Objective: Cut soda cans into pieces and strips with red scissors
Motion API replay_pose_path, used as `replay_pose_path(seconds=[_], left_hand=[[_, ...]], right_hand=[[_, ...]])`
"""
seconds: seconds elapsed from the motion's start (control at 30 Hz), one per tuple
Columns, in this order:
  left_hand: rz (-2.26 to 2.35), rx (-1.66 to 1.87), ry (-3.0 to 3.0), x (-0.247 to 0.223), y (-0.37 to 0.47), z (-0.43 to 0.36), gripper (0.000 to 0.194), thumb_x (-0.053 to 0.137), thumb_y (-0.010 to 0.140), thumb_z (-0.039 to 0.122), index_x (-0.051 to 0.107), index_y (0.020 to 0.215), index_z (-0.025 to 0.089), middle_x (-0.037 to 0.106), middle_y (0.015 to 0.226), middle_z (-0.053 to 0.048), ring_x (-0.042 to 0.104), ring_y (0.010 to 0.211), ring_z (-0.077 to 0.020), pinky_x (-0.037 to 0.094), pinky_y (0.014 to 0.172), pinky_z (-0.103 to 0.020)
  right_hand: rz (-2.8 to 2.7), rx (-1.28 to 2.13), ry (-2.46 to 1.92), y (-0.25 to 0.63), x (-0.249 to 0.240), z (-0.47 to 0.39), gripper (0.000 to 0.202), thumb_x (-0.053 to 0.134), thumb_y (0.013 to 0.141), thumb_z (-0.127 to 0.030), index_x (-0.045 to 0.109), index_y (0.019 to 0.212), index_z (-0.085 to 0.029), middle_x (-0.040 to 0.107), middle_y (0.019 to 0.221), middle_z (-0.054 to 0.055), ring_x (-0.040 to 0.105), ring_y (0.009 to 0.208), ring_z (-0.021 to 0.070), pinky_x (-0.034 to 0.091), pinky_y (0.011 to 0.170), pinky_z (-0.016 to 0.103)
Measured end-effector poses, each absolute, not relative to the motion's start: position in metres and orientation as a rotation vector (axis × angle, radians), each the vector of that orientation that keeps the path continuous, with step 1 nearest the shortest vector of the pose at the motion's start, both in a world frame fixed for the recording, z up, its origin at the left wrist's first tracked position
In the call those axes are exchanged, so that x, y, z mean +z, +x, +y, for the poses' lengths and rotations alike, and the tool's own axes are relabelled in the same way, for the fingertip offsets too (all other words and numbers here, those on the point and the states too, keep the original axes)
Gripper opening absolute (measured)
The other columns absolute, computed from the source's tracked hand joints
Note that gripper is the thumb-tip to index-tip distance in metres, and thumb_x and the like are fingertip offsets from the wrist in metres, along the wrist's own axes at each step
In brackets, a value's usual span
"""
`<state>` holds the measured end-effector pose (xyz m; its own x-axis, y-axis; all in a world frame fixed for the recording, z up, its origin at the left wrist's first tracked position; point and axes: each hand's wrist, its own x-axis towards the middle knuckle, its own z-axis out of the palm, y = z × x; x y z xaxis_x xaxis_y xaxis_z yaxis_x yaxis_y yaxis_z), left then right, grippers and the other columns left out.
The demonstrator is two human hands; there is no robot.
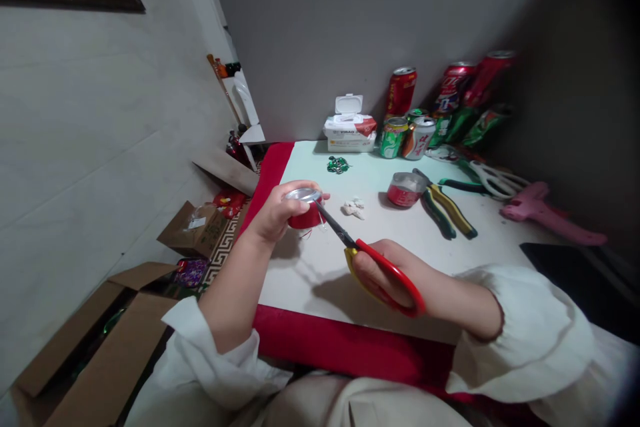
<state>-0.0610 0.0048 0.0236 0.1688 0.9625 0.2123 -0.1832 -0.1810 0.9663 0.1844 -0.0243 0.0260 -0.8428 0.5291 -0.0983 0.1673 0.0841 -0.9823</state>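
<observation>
My left hand (278, 212) is wrapped round a short red can piece (306, 219) with a silver rim facing up, held above the white table surface (300, 280). In my right hand (387, 273) are scissors (385, 273) with red and yellow handles. Their dark blades point up and left, and the tips touch or nearly touch the can piece's right edge. Just right of it on the table lies a small crumpled white scrap (354, 208). Farther back sits a small heap of green pieces (339, 165).
At the back stand a wipes pack (350, 133), a green can (393, 139) and several other cans. To the right lie a cut red can piece (404, 190), pliers (447, 210) and a pink glue gun (550, 212). Cardboard boxes (107, 347) stand low on the left.
</observation>
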Motion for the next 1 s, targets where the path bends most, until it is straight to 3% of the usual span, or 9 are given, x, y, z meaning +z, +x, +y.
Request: replay_pose_path(seconds=[0.23, 0.37, 0.47, 0.6, 0.7, 0.77, 0.83, 0.93, 1.0], left_hand=[[0.822, 1.275, 1.316, 0.023, -0.061, 0.003, 0.04, 0.078, 0.057, 0.034, 0.074, 0.092, 0.015, 0.073, 0.081, -0.009, 0.072, 0.092, -0.0317, 0.051, 0.097, -0.048], [0.84, 1.244, 1.338, 0.022, -0.058, -0.001, 0.043, 0.081, 0.057, 0.035, 0.074, 0.095, 0.015, 0.075, 0.088, -0.01, 0.072, 0.093, -0.0312, 0.052, 0.096, -0.046], [0.877, 1.246, 1.364, 0.023, -0.051, -0.003, 0.044, 0.083, 0.054, 0.033, 0.075, 0.094, 0.015, 0.076, 0.086, -0.01, 0.072, 0.101, -0.0334, 0.053, 0.094, -0.043], [0.89, 1.314, 1.304, 0.027, -0.056, 0.0, 0.044, 0.083, 0.052, 0.03, 0.075, 0.092, 0.014, 0.076, 0.085, -0.009, 0.074, 0.097, -0.0321, 0.058, 0.078, -0.035], [0.811, 1.581, 0.995, 0.034, -0.071, 0.004, 0.04, 0.077, 0.056, 0.038, 0.074, 0.086, 0.013, 0.076, 0.079, -0.008, 0.076, 0.086, -0.0274, 0.061, 0.067, -0.03], [0.807, 1.715, 0.77, 0.038, -0.078, 0.006, 0.037, 0.075, 0.056, 0.038, 0.072, 0.085, 0.015, 0.076, 0.08, -0.006, 0.077, 0.091, -0.0266, 0.063, 0.069, -0.027], [0.833, 1.751, 0.671, 0.039, -0.077, 0.007, 0.038, 0.075, 0.056, 0.038, 0.071, 0.085, 0.015, 0.076, 0.08, -0.005, 0.077, 0.09, -0.0262, 0.064, 0.069, -0.026], [0.877, 1.71, 0.674, 0.034, -0.064, 0.007, 0.038, 0.075, 0.057, 0.036, 0.069, 0.087, 0.014, 0.075, 0.082, -0.006, 0.077, 0.09, -0.0267, 0.064, 0.068, -0.027], [0.885, 1.705, 0.68, 0.031, -0.055, 0.007, 0.038, 0.074, 0.058, 0.035, 0.068, 0.089, 0.014, 0.075, 0.084, -0.006, 0.077, 0.092, -0.0267, 0.064, 0.068, -0.027]], right_hand=[[-2.13, 1.801, -0.689, 0.191, 0.03, -0.035, 0.074, 0.03, 0.085, -0.091, 0.042, 0.062, -0.021, 0.044, 0.051, -0.002, 0.04, 0.042, 0.0088, 0.028, 0.041, 0.024], [-2.238, 1.728, -0.61, 0.2, 0.034, -0.036, 0.069, 0.02, 0.093, -0.082, 0.043, 0.07, -0.021, 0.054, 0.064, 0.002, 0.049, 0.056, 0.0125, 0.041, 0.055, 0.028], [-2.312, 1.65, -0.596, 0.207, 0.036, -0.035, 0.068, 0.017, 0.096, -0.079, 0.044, 0.072, -0.021, 0.054, 0.067, 0.002, 0.046, 0.059, 0.0129, 0.041, 0.06, 0.029], [-2.35, 1.653, -0.692, 0.221, 0.041, -0.041, 0.069, 0.014, 0.098, -0.075, 0.045, 0.07, -0.021, 0.054, 0.067, 0.002, 0.044, 0.059, 0.0136, 0.042, 0.061, 0.03], [-2.39, 1.649, -0.879, 0.236, 0.039, -0.048, 0.067, 0.017, 0.1, -0.072, 0.048, 0.07, -0.021, 0.058, 0.067, 0.003, 0.048, 0.059, 0.0143, 0.043, 0.06, 0.029], [-2.49, 1.464, -1.123, 0.247, 0.029, -0.047, 0.061, 0.031, 0.097, -0.072, 0.052, 0.071, -0.021, 0.06, 0.067, 0.003, 0.05, 0.059, 0.0153, 0.04, 0.056, 0.028], [-2.616, 1.052, -1.404, 0.259, 0.016, -0.041, 0.05, 0.046, 0.093, -0.066, 0.056, 0.074, -0.02, 0.064, 0.07, 0.005, 0.052, 0.061, 0.0174, 0.036, 0.057, 0.029], [-2.705, 0.369, -1.672, 0.274, -0.004, -0.025, 0.038, 0.05, 0.092, -0.054, 0.06, 0.078, -0.02, 0.068, 0.075, 0.01, 0.056, 0.064, 0.0219, 0.031, 0.059, 0.032], [-2.69, 0.233, -1.728, 0.284, -0.011, -0.015, 0.039, 0.048, 0.093, -0.055, 0.059, 0.08, -0.02, 0.069, 0.076, 0.011, 0.058, 0.065, 0.0232, 0.029, 0.058, 0.032]])
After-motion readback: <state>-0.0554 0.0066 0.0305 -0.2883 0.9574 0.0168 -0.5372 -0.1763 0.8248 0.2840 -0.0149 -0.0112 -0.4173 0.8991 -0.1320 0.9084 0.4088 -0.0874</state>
